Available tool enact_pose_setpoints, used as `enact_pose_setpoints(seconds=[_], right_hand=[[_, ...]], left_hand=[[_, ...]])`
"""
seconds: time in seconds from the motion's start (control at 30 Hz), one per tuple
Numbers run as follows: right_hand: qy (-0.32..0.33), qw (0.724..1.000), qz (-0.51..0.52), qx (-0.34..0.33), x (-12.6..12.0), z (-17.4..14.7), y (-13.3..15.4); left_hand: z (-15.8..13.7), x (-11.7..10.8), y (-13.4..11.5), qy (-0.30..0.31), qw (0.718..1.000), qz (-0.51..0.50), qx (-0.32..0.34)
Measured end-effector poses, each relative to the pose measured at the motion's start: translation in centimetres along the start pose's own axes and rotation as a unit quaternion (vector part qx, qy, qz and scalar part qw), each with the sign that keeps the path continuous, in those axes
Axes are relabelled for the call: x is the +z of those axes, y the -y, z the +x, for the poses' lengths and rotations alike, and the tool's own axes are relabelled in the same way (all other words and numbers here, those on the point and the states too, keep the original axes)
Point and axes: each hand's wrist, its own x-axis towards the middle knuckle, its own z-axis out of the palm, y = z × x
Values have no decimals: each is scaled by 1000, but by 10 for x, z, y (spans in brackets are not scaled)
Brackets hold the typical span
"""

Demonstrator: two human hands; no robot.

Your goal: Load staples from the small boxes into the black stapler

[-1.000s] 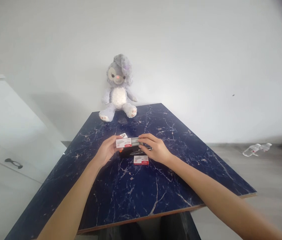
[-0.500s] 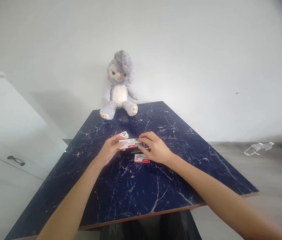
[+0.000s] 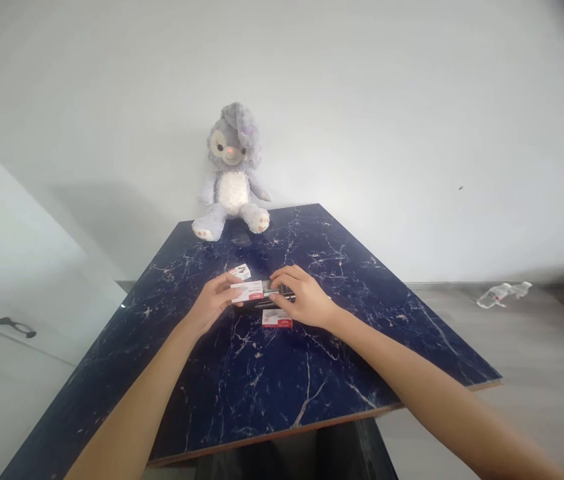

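Note:
My left hand point(image 3: 211, 304) holds a small white and red staple box point(image 3: 247, 291) by its left end, just above the dark blue marble table point(image 3: 272, 387). From the right, my right hand point(image 3: 301, 299) pinches the grey inner part point(image 3: 271, 287) sticking out of that box. Under both hands lies a black stapler point(image 3: 262, 304), mostly hidden. A second white and red box point(image 3: 277, 319) rests flat on the table by my right hand. A third small box point(image 3: 240, 272) lies just behind my left hand.
A grey plush rabbit point(image 3: 231, 175) sits at the table's far edge against the white wall. A white cabinet with a dark handle point(image 3: 16, 327) stands at the left. A plastic bottle point(image 3: 499, 294) lies on the floor at the right.
Both hands have lowered the box closer to the stapler and table. The grey inner part now shows less. The camera view has shifted slightly.

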Motion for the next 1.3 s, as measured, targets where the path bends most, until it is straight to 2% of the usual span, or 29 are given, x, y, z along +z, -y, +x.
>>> enact_pose_setpoints(seconds=[0.2, 0.47, 0.6, 0.77, 0.9, 1.03, 1.17, 1.3], right_hand=[[3, 1000, 2, 4, 0, 0, -1], [-34, 997, 41, 51, 4, -1, -3], [-69, 996, 21, 52, 4, 1, -4], [-77, 996, 8, 50, 3, 2, -4], [-121, 990, 13, 76, 0, 2, -1], [-164, 977, 28, 134, -8, 2, -1], [-135, 976, 55, 163, -10, 2, -5], [-108, 978, 75, 163, -5, 3, -6]], left_hand=[[0, 1, -2, -2, 1000, 2, 0], [-1, 3, -3, -7, 1000, -13, -7], [-2, 5, -4, 23, 999, -7, -20], [-4, 9, -8, 37, 999, 23, -21], [-2, 10, -6, 17, 1000, 0, -24], [3, 8, -2, -28, 998, -58, -19], [5, 4, -1, -48, 992, -115, -6], [3, 6, -2, -57, 993, -107, -3]])
